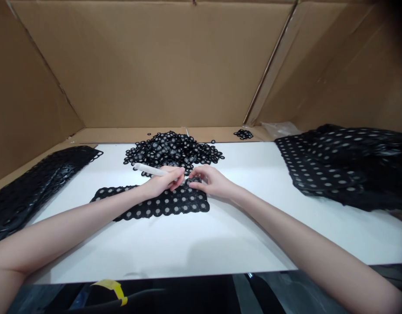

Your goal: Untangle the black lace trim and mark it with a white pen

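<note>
A black sheet of joined rings with pale round centres [158, 212] lies flat on the white tabletop. My left hand [166, 179] is closed around a white pen-like tool [150, 169], over the upper part of the sheet. My right hand [207, 181] curls over the sheet's upper right corner, its thumb and fingers at the sheet's edge. What lies between those fingertips is partly hidden. Just behind both hands rises a pile of loose black rings [171, 148], many with pale centres.
At the left lies a long black perforated sheet [47, 183]. A large heap of black dotted sheets [345, 161] covers the right side. A few loose rings [243, 134] sit at the back, near clear plastic [281, 128]. Cardboard walls [161, 65] enclose the white table [175, 255].
</note>
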### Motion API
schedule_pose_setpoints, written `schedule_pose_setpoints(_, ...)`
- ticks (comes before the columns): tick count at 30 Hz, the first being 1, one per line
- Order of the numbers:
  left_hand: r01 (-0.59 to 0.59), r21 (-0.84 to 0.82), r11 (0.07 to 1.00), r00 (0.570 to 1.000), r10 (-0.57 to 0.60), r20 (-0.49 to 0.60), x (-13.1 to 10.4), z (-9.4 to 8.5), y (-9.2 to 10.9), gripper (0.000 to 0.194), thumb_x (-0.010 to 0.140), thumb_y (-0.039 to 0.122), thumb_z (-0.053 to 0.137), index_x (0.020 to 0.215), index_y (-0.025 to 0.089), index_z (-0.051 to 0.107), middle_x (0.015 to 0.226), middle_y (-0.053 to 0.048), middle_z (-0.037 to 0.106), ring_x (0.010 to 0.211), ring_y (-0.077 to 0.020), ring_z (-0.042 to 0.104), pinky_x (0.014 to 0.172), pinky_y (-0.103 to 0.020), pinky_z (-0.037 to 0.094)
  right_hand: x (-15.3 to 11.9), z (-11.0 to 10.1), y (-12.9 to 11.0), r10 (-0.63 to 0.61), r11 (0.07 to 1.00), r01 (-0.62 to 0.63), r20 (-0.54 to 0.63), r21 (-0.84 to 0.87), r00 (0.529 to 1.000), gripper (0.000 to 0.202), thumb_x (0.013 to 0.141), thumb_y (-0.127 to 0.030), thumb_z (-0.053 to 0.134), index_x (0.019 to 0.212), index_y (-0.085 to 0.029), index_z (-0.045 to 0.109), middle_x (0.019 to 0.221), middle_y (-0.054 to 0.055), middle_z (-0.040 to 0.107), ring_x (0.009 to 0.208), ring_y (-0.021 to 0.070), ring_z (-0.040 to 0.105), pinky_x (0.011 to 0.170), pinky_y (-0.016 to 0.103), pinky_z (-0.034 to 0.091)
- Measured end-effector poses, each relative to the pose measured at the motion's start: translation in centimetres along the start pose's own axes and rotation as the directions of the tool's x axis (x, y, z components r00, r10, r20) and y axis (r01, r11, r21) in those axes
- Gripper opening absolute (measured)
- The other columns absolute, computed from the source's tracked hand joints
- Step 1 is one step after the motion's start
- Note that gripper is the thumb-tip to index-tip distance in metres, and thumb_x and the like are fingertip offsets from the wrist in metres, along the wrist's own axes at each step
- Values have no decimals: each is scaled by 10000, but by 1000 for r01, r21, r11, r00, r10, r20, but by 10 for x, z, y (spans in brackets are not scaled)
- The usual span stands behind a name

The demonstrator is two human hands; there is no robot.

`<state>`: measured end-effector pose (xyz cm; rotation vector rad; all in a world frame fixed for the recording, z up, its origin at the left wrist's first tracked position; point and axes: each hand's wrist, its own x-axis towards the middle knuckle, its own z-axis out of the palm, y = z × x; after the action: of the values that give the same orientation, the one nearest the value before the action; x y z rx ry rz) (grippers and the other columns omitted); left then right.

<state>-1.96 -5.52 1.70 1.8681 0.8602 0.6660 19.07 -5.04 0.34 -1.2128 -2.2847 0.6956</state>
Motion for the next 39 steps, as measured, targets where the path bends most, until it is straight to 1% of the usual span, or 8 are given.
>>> schedule_pose_setpoints(3, -6, 43, 999, 1000, 6, -10, -1, 0, 0, 491, 956, 426, 338, 584, 140, 484, 512, 19, 459, 480, -81, 362, 484, -217, 301, 4, 13, 0, -8, 999, 7, -49, -32, 999, 44, 805, -212, 613, 792, -180, 585, 813, 34, 633, 801, 176, 480, 788, 315, 362)
schedule_pose_setpoints(10, -47, 135, 990, 999, 45, 24, -2, 1, -1, 464, 968, 402, 314, 613, 149, 470, 568, 21, 449, 572, -105, 413, 586, -240, 346, 5, 16, -8, 49, 997, -51, -38, -54, 998, 133, 762, -80, 553, 729, -191, 487, 767, 19, 582, 848, 203, 458, 787, 321, 328)
schedule_pose_setpoints(17, -66, 233, 970, 996, 52, 69, -2, 1, 1, 470, 970, 382, 287, 581, 159, 429, 542, 30, 422, 561, -109, 393, 610, -256, 333, 5, 16, -13, 50, 997, -52, -31, -50, 998, 154, 741, -57, 526, 708, -192, 460, 777, 24, 583, 864, 215, 463, 799, 339, 327)
schedule_pose_setpoints(26, -138, 307, 942, 986, 101, 133, 0, 5, -4, 468, 973, 393, 293, 592, 157, 426, 566, 37, 419, 569, -101, 378, 600, -252, 295, 3, 15, -14, 63, 996, -66, -47, -60, 997, 110, 761, -81, 549, 744, -189, 535, 791, 33, 614, 884, 220, 478, 814, 349, 330)
schedule_pose_setpoints(29, -113, 277, 954, 991, 88, 103, -1, 5, -3, 470, 965, 401, 313, 581, 156, 426, 559, 35, 423, 570, -102, 385, 605, -249, 305, 0, 11, -11, 57, 997, -58, -23, -58, 998, 49, 789, -158, 580, 787, -192, 544, 807, 33, 601, 890, 219, 476, 817, 352, 335)
schedule_pose_setpoints(32, -62, 149, 987, 998, 57, 42, -4, 4, -1, 477, 955, 423, 337, 573, 156, 439, 536, 31, 406, 549, -104, 379, 584, -250, 314, -4, 8, -6, -5, 1000, 4, 20, 13, 1000, 197, 742, -245, 668, 871, -205, 524, 880, 23, 597, 890, 207, 483, 810, 336, 352)
schedule_pose_setpoints(35, -88, 24, 996, 996, 88, -24, -10, 2, 2, 485, 948, 423, 344, 554, 155, 433, 536, 24, 404, 528, -102, 373, 558, -256, 311, -6, 8, -3, -36, 992, 35, 1, 124, 999, 275, 690, -194, 675, 897, -211, 495, 891, 2, 581, 841, 176, 498, 762, 292, 373)
schedule_pose_setpoints(39, -134, 101, 986, 990, 130, 49, -17, 3, 7, 473, 968, 366, 324, 568, 148, 453, 544, 20, 425, 553, -104, 409, 601, -254, 329, -4, 9, -3, 86, 987, -86, 10, 136, 996, 262, 656, -195, 703, 868, -199, 550, 771, -25, 561, 726, 146, 489, 684, 263, 368)
